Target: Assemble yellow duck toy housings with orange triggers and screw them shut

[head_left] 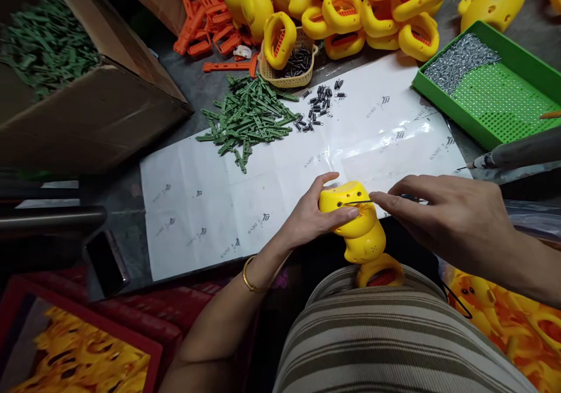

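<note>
My left hand point(307, 214) is closed around the head end of a yellow plastic toy point(366, 232), with the thumb across its front. The toy has small screw holes, a speaker grille and a ring-shaped handle at its lower end, close to my striped shirt. In my right hand point(451, 217) is a thin dark metal tool point(362, 202), pinched between the fingers. Its slim shaft reaches over the toy's upper face, near an opening by my left thumb. Whether the tip touches the toy, I cannot tell. Most of the tool's grip is hidden by my fingers.
Green plastic strips point(252, 115) and small black springs point(322, 103) lie on white paper point(272, 182). Behind are a spring basket point(302, 80), orange parts point(205, 13) and yellow toys point(344, 7). A green screw tray point(471, 127) sits right; a carton point(56, 130) and phone point(106, 261) left.
</note>
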The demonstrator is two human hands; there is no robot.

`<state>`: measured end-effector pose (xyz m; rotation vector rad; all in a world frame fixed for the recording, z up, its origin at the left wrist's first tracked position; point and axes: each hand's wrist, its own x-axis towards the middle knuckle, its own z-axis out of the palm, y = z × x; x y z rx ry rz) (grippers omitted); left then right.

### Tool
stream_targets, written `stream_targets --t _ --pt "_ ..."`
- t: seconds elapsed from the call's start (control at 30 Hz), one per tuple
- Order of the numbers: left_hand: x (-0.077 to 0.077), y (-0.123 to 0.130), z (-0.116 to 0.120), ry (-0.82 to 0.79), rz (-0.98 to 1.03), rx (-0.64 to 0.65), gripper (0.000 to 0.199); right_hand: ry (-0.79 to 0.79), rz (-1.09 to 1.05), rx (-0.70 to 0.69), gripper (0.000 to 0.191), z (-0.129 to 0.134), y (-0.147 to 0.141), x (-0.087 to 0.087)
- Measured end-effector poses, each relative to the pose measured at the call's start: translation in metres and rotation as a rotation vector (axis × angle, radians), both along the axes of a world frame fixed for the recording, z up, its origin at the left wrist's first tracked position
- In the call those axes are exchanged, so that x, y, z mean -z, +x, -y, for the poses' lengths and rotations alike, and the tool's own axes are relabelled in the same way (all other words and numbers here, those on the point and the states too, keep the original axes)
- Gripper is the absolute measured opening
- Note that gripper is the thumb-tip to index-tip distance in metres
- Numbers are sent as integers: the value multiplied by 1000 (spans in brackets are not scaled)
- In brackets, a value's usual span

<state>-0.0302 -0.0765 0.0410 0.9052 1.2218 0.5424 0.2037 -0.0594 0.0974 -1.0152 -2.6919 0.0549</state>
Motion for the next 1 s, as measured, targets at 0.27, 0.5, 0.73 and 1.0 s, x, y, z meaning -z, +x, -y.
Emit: stream_targets --t 0.27,0.5,0.73,1.0 --pt "-1 0 1 16 -18 16 94 43 115 -71 37 8 -17 -16" --pt "-5 0 2 25 37 43 96 -471 -12 -123 26 -21 -14 -14" --pt "21 -17 3 -40 348 -39 96 -508 -351 313 29 -53 13 51" --pt "24 -30 11 -133 305 -88 110 -835 -600 389 53 8 -9 74"
